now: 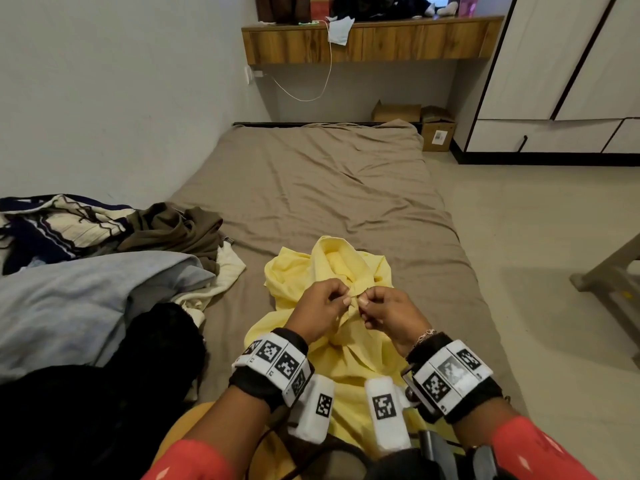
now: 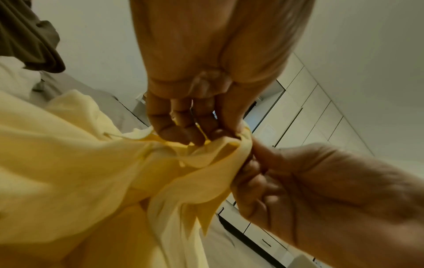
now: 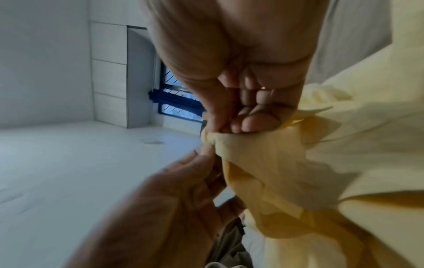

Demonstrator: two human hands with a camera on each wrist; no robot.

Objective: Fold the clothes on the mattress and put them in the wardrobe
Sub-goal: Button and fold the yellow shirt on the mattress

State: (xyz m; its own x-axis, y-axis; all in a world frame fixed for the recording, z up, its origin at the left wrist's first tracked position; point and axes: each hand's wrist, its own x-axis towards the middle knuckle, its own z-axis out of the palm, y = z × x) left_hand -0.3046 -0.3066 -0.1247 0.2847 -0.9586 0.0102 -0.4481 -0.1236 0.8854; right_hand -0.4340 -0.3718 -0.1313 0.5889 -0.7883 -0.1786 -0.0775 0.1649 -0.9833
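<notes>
A pale yellow collared shirt lies on the brown mattress right in front of me, collar pointing away. My left hand and right hand meet just below the collar, each pinching the front edge of the yellow shirt between thumb and fingers. In the left wrist view my left hand grips a fold while the right hand pinches the same bunch. From the right wrist, my right hand pinches the yellow shirt opposite the left hand.
A heap of unfolded clothes lies at left: a striped dark-and-cream garment, an olive one, a light blue one and a black one. The white wardrobe stands at far right; cardboard boxes sit beyond the mattress under a wooden shelf.
</notes>
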